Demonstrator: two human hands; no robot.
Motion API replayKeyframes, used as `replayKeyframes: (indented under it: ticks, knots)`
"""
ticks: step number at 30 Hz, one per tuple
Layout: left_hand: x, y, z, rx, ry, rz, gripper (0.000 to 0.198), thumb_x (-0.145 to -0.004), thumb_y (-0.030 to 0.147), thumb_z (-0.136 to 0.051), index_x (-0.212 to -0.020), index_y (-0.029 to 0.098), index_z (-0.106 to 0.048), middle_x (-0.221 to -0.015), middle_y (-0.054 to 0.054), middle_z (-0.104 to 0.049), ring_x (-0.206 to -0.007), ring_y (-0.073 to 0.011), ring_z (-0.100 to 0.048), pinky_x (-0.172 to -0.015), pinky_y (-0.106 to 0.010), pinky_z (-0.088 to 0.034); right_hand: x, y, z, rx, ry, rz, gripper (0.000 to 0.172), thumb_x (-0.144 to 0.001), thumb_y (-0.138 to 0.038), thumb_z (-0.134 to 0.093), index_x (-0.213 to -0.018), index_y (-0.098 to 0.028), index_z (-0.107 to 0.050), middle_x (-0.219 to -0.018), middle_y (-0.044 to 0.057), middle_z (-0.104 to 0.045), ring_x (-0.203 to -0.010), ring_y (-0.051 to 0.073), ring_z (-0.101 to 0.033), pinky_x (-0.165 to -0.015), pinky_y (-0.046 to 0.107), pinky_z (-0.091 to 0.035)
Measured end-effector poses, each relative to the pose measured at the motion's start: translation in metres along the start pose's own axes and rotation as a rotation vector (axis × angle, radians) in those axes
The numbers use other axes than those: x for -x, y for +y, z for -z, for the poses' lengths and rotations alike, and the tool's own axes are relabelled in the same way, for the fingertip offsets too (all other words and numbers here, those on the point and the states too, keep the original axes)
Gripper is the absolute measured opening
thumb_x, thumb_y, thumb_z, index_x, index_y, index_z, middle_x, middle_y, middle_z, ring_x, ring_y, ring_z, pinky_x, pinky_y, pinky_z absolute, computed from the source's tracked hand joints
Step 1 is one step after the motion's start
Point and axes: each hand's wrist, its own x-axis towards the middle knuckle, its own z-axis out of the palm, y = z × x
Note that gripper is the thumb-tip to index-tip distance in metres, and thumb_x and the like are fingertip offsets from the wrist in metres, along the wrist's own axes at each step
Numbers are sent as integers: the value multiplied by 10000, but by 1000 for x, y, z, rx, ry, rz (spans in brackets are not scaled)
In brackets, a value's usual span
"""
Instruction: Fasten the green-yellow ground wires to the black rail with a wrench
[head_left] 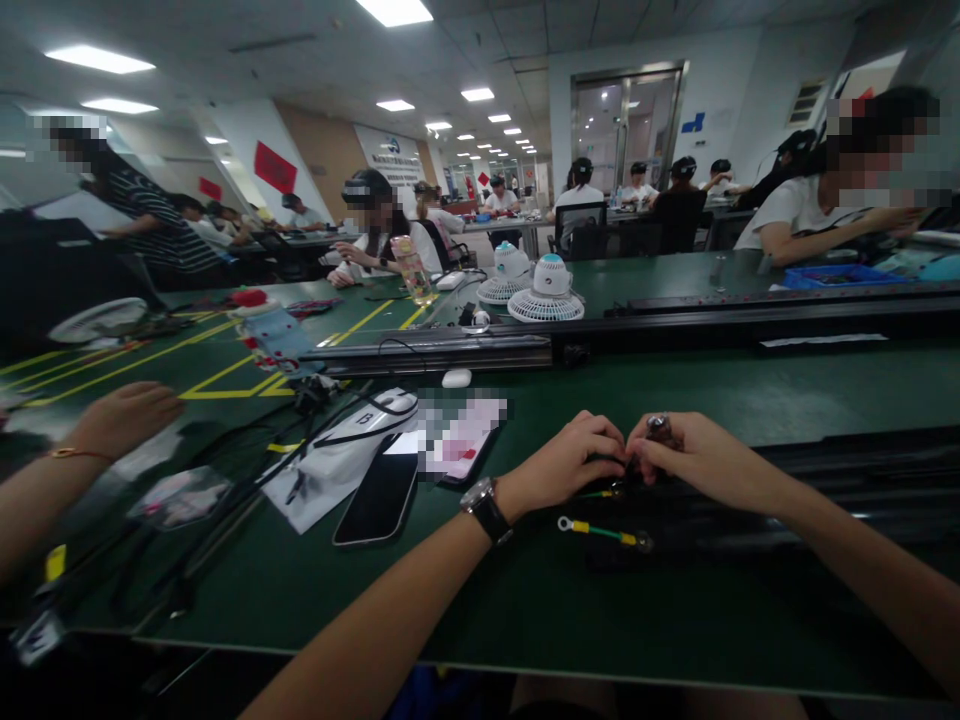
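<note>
My left hand, with a watch on its wrist, meets my right hand over the end of a black metal rail. Both sets of fingers are closed and pinched together at one spot; whatever small part they grip is hidden between them. A ring shows on one of my right fingers. Just below the hands lies a short green wire with yellow sleeves, its ring terminal at the left and its other end at the rail. Part of a second such wire shows under my left fingertips.
Left of my hands lie a black phone, a pink phone, a white bag and black cables. Behind are a long metal rail and white fans. A co-worker's hand reaches in at left.
</note>
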Motion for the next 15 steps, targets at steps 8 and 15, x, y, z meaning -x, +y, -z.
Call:
replayKeyframes:
  ticks: [8,15]
  knots:
    - [3,1,-2,-57,-26,10,105,-959,287,-676,-1010,216,-734,-1171,-39,-632,-1136,-191,-519,-1032,-323,-384,2,2,-6,88,-15,-22,333,-1021,-445,-483,-885,-217,-684,-774,6,-713,-745,192,-664,-703,311,-475]
    - [5,-2,-4,-72,-25,4,141,-968,320,-663,-1048,221,-724,-1171,-44,-629,-1133,-200,-519,-1012,-322,-391,2,4,-8,118,-24,-35,342,-1018,-451,-463,-863,-236,-679,-797,20,-725,-763,215,-673,-713,327,-485]
